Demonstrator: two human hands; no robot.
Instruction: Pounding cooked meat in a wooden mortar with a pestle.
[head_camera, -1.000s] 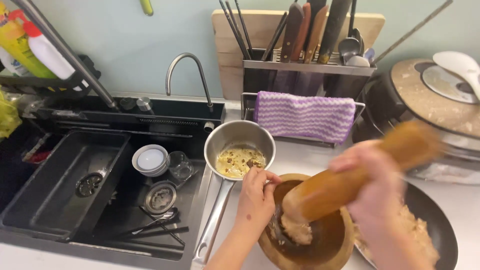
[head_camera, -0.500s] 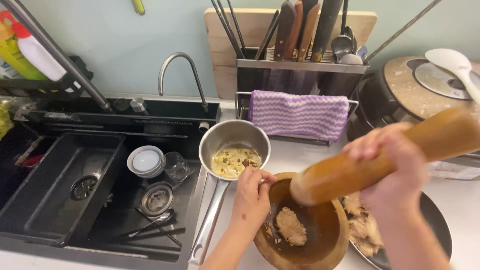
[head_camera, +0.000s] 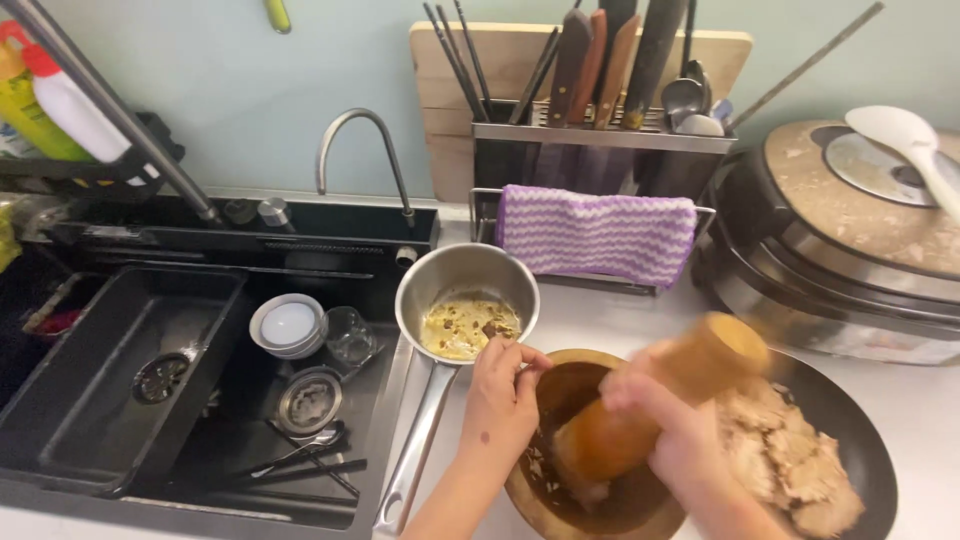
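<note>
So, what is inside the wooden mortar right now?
Inside the wooden mortar the wooden pestle, gripped by the right hand, presses down. The pestle and hand cover the bottom, so the food there is hardly visible.

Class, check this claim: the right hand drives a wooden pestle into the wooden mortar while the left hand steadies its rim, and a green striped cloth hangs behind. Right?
Not quite: the cloth is purple and white striped, not green, as the head view shows. The rest stands: right hand on the pestle in the mortar, left hand at its rim.

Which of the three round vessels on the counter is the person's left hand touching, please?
The wooden mortar: the left hand grips its rim. The steel saucepan behind and the dark pan of shredded food stand untouched.
</note>
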